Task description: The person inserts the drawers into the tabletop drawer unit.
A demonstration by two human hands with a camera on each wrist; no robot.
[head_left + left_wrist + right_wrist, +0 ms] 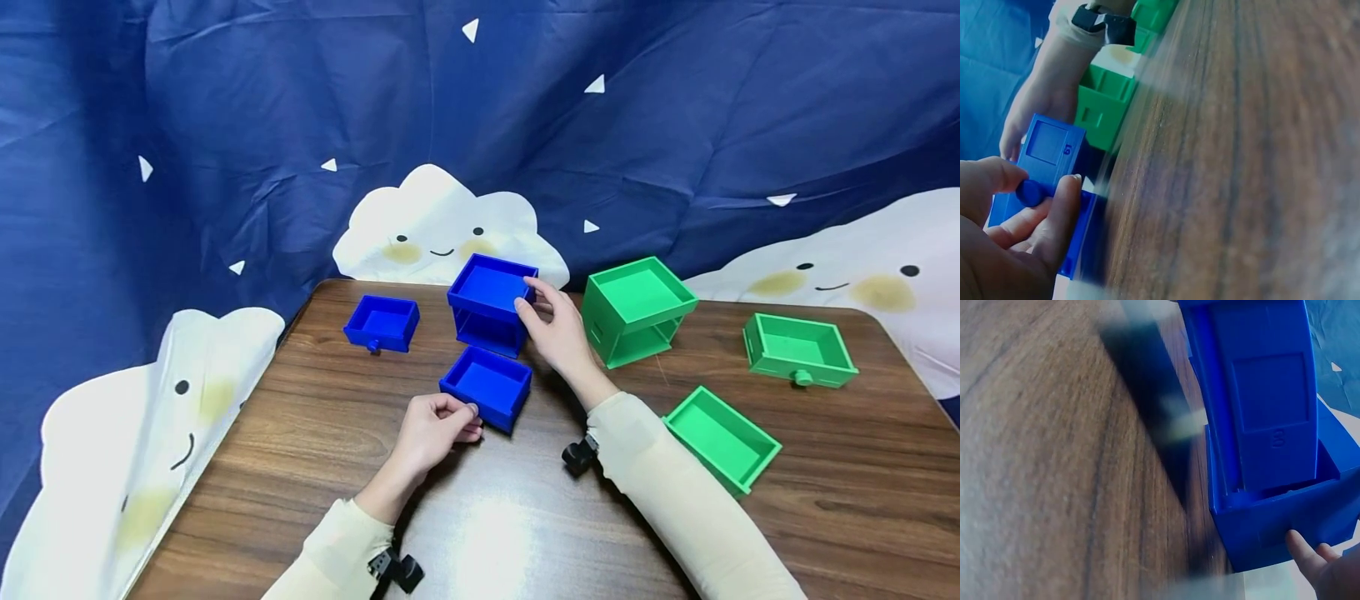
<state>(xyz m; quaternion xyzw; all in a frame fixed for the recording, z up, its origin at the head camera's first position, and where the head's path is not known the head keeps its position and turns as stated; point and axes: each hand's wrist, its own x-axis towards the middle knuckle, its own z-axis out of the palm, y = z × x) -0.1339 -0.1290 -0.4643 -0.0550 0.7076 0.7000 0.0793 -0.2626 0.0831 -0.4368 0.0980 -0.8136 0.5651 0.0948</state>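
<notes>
A blue drawer [487, 383] is held by its round front knob [1030, 193], pinched between the thumb and fingers of my left hand [429, 429]. It lies right in front of the opening of a blue cabinet [493, 283] with a tray-like top. Whether its back end is inside that opening I cannot tell. My right hand [558, 329] grips the cabinet's right side, with thumb and forefinger at the top rim. Two fingertips press the cabinet's side wall in the right wrist view. A smaller blue drawer [381, 323] with a knob sits to the left.
A green cabinet [637, 304] stands right of the blue one, its front open. Two green drawers, one with a knob toward me [801, 350] and one nearer [723, 437], lie at the right, the nearer beside my right sleeve. A blue cloud-patterned cloth [420, 83] hangs behind the wooden table [300, 467].
</notes>
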